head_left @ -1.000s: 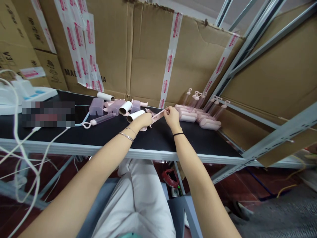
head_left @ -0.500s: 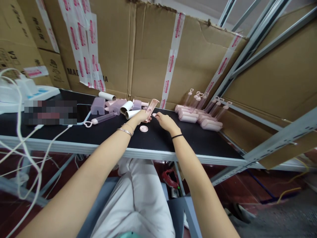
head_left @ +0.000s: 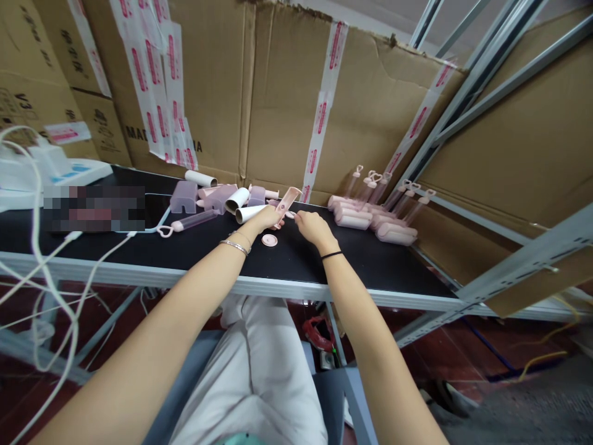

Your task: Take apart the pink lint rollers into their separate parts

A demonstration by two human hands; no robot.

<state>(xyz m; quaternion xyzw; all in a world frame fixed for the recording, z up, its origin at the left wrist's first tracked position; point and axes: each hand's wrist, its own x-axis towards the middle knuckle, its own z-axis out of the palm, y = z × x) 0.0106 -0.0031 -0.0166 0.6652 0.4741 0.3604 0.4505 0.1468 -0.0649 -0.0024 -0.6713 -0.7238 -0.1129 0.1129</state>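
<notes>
Centrally, tilted pink piece [head_left: 290,199], between both hands [head_left: 267,217]

Both bare arms reach forward, the left forearm [head_left: 180,293] and right forearm [head_left: 370,327] slanting inward toward each other. The left grip [head_left: 267,216] is closed, with its fingers curled. Just beside it, the right grip [head_left: 315,228] pinches with its fingertips, back upward, the right wrist [head_left: 330,247] bent slightly inward.
</notes>
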